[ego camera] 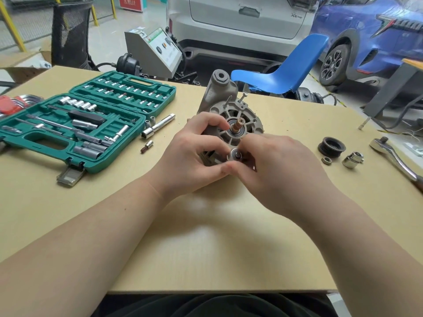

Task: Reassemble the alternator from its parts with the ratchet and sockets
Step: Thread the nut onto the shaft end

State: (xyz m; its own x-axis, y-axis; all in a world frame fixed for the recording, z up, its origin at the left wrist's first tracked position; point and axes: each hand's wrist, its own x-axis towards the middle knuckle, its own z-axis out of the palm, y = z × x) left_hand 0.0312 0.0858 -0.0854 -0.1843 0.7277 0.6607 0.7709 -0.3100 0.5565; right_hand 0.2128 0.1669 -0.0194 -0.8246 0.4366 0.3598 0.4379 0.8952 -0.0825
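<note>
The grey alternator [229,104] stands on the tan table [206,236] with its copper slip-ring shaft [238,125] pointing up toward me. My left hand [194,156] curls round its left side. My right hand [277,165] pinches a small bolt [237,154] at the housing's near edge, and my left thumb touches that spot too. Two long bolts [243,97] stick up from the far rim. The ratchet [393,154] lies at the right edge, with a socket [353,159], a nut [326,160] and the black pulley [331,146] beside it.
An open green socket case [87,124] fills the left of the table, with loose sockets and an extension bar [158,126] beside it. Red hex keys [11,102] lie far left. A blue chair [286,67] and parked cars stand behind the table.
</note>
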